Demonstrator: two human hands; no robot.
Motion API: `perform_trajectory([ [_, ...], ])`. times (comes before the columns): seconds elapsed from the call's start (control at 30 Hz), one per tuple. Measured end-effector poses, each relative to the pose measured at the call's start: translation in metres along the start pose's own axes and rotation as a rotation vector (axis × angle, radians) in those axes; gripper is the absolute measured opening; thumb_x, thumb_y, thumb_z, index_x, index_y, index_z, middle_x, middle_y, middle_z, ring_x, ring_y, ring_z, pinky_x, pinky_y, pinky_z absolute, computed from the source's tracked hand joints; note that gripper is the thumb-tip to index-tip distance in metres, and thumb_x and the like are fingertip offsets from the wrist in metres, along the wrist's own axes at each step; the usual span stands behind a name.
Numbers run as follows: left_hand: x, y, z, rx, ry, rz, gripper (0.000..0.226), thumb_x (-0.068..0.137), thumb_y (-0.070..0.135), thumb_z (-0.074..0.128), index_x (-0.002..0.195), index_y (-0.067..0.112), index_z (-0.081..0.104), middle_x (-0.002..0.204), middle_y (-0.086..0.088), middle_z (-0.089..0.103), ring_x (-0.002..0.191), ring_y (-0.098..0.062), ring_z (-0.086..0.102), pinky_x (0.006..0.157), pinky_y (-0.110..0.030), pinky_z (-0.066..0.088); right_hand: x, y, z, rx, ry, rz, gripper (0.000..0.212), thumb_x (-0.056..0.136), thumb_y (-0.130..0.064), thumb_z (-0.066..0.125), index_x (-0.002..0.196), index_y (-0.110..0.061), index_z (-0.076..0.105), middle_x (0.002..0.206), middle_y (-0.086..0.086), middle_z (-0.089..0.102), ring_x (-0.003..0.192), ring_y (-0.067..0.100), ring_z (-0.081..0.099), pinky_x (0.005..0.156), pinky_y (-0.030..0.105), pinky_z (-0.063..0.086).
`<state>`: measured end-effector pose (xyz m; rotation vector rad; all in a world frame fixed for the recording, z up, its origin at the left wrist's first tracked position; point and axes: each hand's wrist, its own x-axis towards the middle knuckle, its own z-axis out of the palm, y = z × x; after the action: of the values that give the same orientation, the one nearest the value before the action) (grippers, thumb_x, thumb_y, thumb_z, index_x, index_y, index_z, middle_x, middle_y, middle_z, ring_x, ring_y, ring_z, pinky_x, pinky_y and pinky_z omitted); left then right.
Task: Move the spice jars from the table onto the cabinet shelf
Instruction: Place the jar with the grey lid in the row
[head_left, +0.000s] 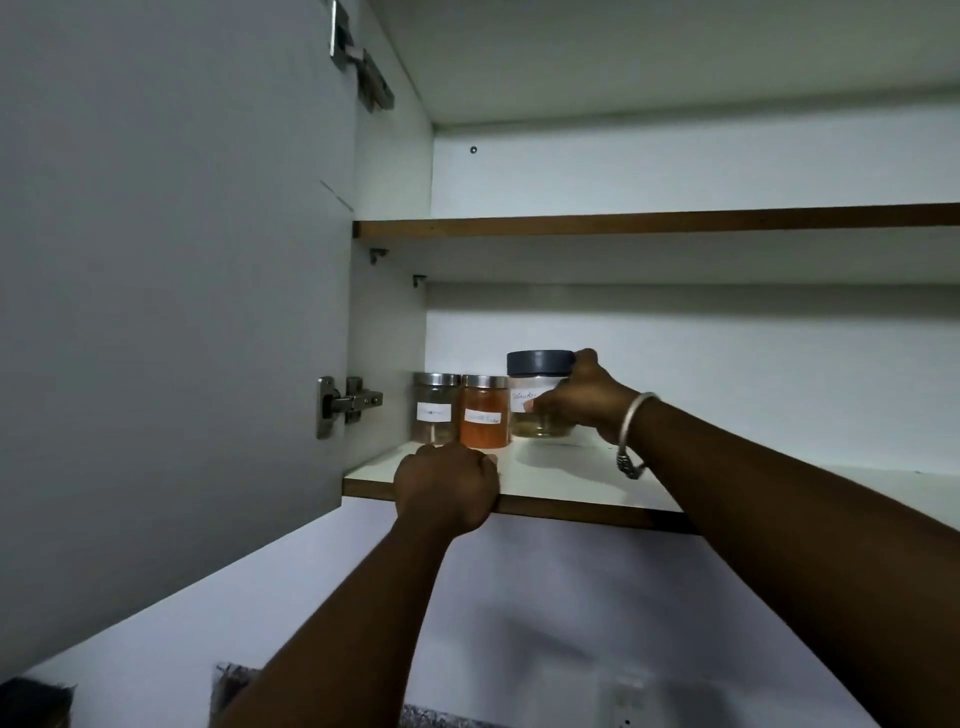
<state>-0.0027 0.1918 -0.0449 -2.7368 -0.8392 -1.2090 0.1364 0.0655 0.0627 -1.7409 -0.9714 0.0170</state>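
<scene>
White cabinet interior, dimly lit, with its door (171, 312) swung open to your left and two metal hinges on it, the lower hinge (347, 402) level with the jars. Lower shelf (571, 475): white top, brown front edge, carrying three spice jars grouped toward its left end near the back wall. Item one, the clear jar (435, 409) with a steel lid and a white label, stands upright closest to the left side wall. Item two, the orange jar (484, 411), steel lid and white label, stands upright just beside it, apparently touching. Item three, the grey-lidded jar (537, 395), wider and taller, sits to the right of the orange one; its label writing is partly covered and not legible. Your right hand (584, 397) wraps this jar from its right side, thumb across the label and fingers reaching up by the lid; whether the base is fully down on the shelf cannot be told. A silver bangle (635, 415) circles that wrist. Your left hand (448, 486) is curled over the front edge of the shelf, left of centre, gripping the board just in front of the orange jar. Upper shelf (649, 221): brown edge, only its underside and front showing.
</scene>
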Motion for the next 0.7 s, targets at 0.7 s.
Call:
perform_trajectory([
  [0.7,0.010,-0.007,0.017,0.019,0.129,0.055,0.053,0.097,0.057,0.033,0.085,0.025,0.074,0.087,0.002,0.072,0.088,-0.023,0.066,0.062,-0.029,0.035,0.080,0.080,0.024,-0.234,-0.001,0.118,0.083,0.083,-0.011,0.082,0.149,-0.016,0.031,0.139,0.014,0.055,0.119,0.030,0.056,0.102,0.044,0.052],
])
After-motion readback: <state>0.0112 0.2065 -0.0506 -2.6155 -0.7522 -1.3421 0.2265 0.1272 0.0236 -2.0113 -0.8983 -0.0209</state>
